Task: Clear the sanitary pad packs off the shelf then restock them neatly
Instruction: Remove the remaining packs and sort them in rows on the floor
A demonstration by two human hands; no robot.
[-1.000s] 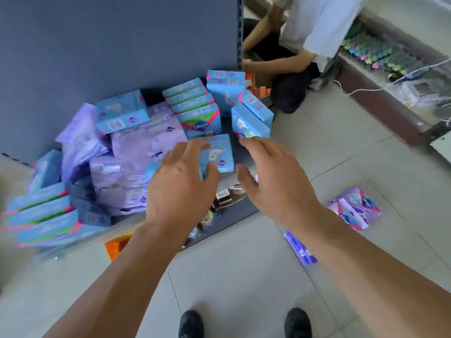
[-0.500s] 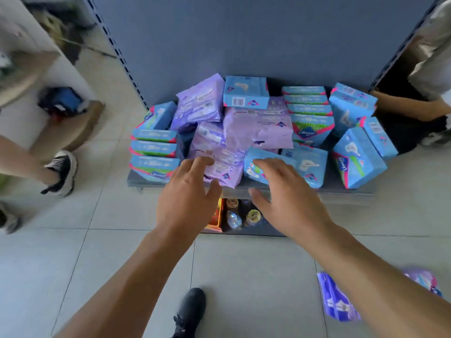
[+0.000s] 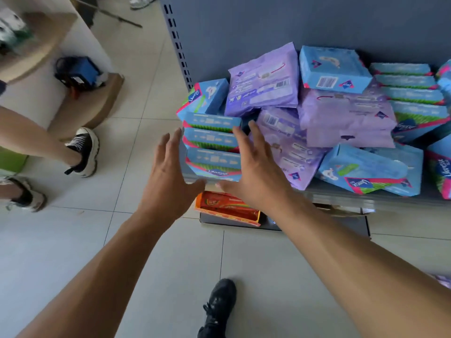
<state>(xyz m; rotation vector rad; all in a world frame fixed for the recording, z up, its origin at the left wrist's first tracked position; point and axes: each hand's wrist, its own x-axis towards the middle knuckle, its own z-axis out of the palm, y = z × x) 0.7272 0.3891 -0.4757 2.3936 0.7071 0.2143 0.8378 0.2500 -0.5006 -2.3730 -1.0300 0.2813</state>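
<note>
Blue packs (image 3: 212,147), 3 stacked at the shelf's (image 3: 341,195) left end, look light and squashy (film-wrapped); left hand (image 3: 168,176) and right hand (image 3: 253,172), fingers spread, flank them, best squeezed by both sides.

Right-hand blue packs (image 3: 443,167) cut by edge

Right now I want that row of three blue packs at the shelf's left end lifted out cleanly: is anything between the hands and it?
Nothing visible. The left hand and right hand flank the row of three blue packs, fingers straight. On the row's right the purple packs crowd close.
</note>
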